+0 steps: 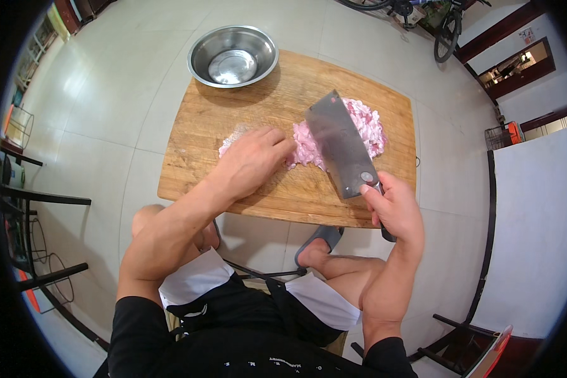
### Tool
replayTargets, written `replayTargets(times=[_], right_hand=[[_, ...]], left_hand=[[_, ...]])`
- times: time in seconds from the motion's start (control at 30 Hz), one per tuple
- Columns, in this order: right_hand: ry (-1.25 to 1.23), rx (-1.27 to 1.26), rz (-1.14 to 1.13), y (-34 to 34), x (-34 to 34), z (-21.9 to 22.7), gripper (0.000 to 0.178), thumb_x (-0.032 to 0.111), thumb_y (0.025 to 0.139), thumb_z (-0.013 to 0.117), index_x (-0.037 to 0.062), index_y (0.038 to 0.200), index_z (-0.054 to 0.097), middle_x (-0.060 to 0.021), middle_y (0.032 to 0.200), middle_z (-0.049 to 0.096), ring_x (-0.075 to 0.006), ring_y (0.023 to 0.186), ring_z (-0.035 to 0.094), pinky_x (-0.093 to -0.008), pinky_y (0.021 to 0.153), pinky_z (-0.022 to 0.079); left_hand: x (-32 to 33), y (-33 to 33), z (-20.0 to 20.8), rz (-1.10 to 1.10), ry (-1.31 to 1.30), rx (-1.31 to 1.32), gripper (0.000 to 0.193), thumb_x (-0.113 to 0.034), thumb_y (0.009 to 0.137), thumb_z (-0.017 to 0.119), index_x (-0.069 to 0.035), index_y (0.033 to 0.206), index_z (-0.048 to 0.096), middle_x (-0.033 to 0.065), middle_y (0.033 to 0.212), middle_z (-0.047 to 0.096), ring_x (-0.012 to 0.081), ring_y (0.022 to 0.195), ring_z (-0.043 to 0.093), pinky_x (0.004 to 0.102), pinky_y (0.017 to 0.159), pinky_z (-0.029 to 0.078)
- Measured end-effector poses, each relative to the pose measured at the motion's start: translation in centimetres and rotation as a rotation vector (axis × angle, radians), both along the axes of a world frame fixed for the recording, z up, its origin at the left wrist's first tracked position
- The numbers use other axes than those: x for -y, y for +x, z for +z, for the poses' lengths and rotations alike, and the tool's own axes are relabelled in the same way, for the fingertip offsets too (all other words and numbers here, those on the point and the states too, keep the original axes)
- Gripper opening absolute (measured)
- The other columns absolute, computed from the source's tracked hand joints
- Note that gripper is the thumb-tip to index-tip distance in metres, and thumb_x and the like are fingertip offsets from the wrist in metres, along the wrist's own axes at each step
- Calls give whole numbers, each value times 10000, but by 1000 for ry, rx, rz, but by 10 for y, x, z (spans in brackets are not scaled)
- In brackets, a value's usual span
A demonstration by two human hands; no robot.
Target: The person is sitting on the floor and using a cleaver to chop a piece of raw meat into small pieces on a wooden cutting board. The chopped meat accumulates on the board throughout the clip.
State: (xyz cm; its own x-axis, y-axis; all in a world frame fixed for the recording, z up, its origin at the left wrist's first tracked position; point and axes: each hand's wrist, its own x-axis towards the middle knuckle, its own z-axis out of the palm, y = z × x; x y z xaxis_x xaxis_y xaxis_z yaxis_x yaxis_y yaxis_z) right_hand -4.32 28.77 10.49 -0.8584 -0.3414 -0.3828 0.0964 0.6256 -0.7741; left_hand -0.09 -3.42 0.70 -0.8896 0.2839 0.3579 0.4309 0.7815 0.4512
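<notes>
My right hand (397, 211) grips the dark handle of a broad cleaver (340, 145), its thumb near the base of the blade. The blade lies tilted over a heap of chopped pale-pink raw meat (366, 126) and hides part of it. On the left, my left hand (255, 157) is closed with curled fingers on the uncut-looking end of the meat; its fingertips are partly hidden. Bits of meat show at both sides of that hand. All of it rests on a thick wooden cutting board (233, 113).
A metal bowl (233, 57) with nothing in it stands on the board's far left corner. My slippered foot (319, 244) is below the near edge. Black chair parts (44, 195) stand at left, a white-topped table (535, 233) at right, and a bicycle (447, 31) far right.
</notes>
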Motion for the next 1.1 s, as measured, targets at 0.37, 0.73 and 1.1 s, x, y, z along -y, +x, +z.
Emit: replayTargets(times=[0.37, 0.73, 1.1], right_hand=[[182, -233, 143, 12, 15, -3, 271, 242, 1010, 776, -10, 983, 682, -180, 724, 661, -343, 624, 672, -476, 602, 492], [362, -482, 238, 47, 31, 21, 280, 237, 989, 796, -1, 935, 659, -227, 788, 672, -461, 707, 659, -528, 630, 478], [414, -513, 350, 67, 47, 31, 242, 226, 1091, 659, 29, 954, 628, -225, 829, 738, -464, 799, 734, -575, 717, 569]], left_hand=[[3, 16, 19, 233, -17, 106, 221, -229, 949, 841, -45, 1027, 746, 134, 1068, 704, 381, 1023, 681, 494, 918, 563], [2, 24, 16, 63, -4, 117, 205, -148, 1044, 723, -32, 1196, 799, 116, 1236, 755, 347, 1176, 715, 447, 985, 603], [2, 15, 11, 64, 102, 162, 160, -100, 981, 764, -10, 1102, 819, 141, 1150, 759, 381, 1109, 725, 472, 955, 610]])
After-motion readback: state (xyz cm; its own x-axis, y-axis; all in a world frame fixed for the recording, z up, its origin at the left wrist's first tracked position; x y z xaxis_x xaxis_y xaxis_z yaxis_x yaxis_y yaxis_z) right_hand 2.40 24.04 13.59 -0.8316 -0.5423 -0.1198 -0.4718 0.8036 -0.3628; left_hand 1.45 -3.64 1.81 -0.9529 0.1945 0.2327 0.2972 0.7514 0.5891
